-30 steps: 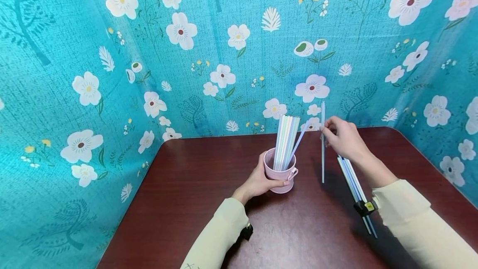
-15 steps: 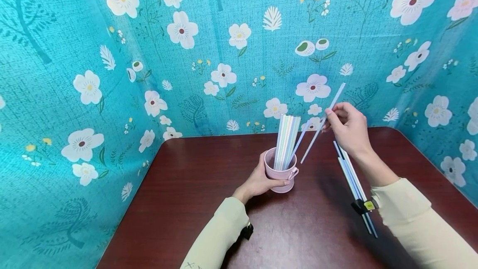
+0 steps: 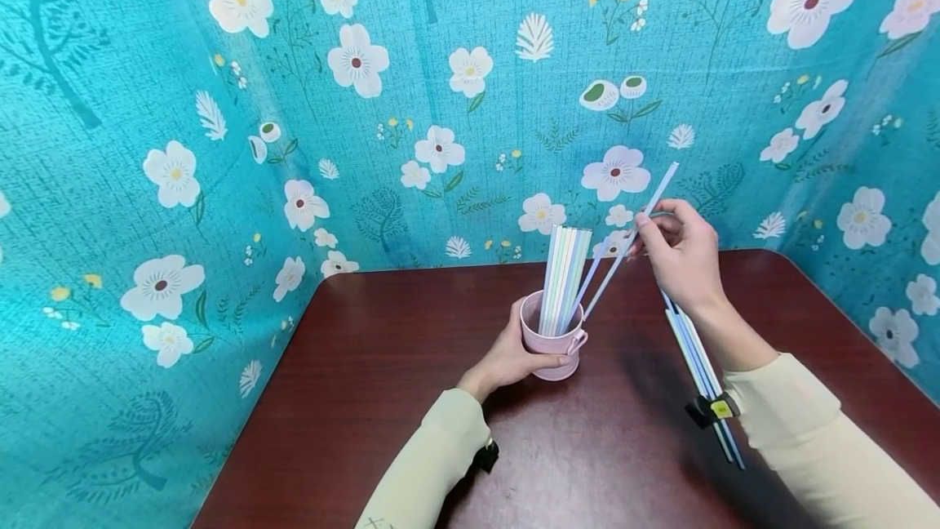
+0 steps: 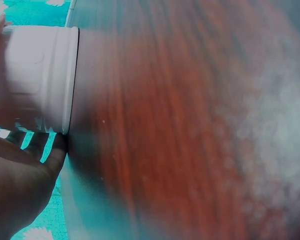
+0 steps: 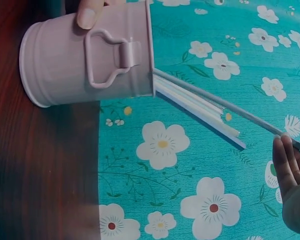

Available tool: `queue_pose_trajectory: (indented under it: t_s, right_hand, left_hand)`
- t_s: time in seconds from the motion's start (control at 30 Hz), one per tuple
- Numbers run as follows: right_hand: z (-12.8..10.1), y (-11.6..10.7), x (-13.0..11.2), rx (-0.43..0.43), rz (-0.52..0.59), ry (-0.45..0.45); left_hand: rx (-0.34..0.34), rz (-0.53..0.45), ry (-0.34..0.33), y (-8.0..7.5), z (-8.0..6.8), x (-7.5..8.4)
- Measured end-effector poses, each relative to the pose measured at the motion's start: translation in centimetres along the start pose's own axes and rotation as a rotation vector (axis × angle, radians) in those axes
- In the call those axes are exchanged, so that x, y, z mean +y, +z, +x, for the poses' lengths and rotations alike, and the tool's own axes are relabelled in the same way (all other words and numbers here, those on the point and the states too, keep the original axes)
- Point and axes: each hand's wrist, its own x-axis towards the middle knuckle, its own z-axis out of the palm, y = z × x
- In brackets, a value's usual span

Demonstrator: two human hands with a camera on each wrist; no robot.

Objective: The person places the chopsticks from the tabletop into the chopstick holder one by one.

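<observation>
At frame centre the left hand is gripping the pink cup; the right hand is pinching a straw whose lower end is meeting the cup's rim.

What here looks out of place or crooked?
Nothing is damaged or spilled. Most straws stand upright in the pink cup; one straw, pinched by the right hand, slants in. Loose straws lie on the table.

A small pink metal cup with a loop handle stands upright near the table's middle, a bundle of pale straws rising straight from it. One thin bluish straw slants from upper right down to the cup's rim. More straws lie flat to its right.
</observation>
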Motion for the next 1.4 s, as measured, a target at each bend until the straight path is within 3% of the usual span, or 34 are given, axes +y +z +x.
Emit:
queue_pose_trajectory:
  t_s: [0.17,0.63,0.87,1.1,1.4]
  right_hand:
    - [0.2,0.2,-0.3,0.013,0.028,-0.007]
    - [-1.4,1.3,0.8,-0.105,0.061,0.022]
    - [-2.3,1.8,2.4,-0.142,-0.007,0.077]
    - [-2.6,2.3,5.7,-0.208,-0.036,0.086]
    - [-3.3,2.8,6.5,-0.282,-0.170,0.107]
  left_hand:
    - [0.007,0.000,0.010,-0.1,0.0,0.1]
    - [0.015,-0.002,0.023,-0.1,0.1,0.2]
    - [0.025,-0.006,0.014,0.1,-0.1,0.1]
    - [0.018,0.015,0.003,0.0,-0.1,0.4]
    - [0.019,0.017,-0.004,0.1,-0.1,0.3]
